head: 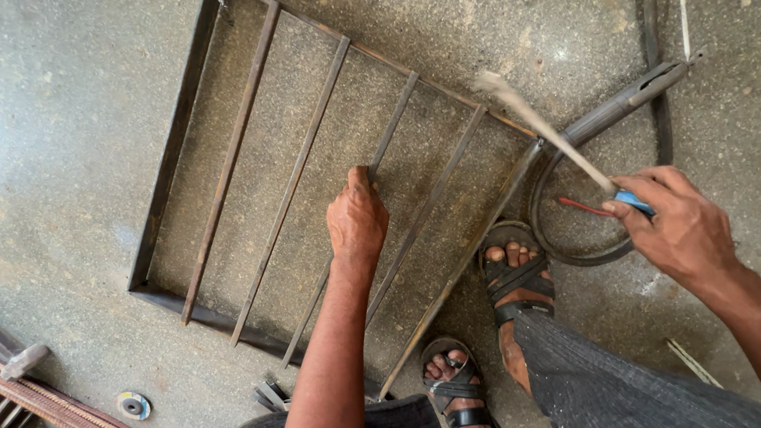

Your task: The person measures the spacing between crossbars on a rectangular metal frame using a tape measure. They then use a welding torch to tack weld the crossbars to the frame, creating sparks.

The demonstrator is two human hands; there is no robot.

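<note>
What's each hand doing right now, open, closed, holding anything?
Left hand: closed on a bar of the rusty rectangular metal grille frame.
Right hand: closed on a blue-handled thin metal chipping hammer, motion-blurred.

Left arm reaches straight up from the bottom centre of the frame, left hand at mid-frame, knuckles up, fingers curled down in a grip. Right arm comes in from the lower right corner, right hand at centre right, fingers closed tight, thumb pointing toward the upper left.
</note>
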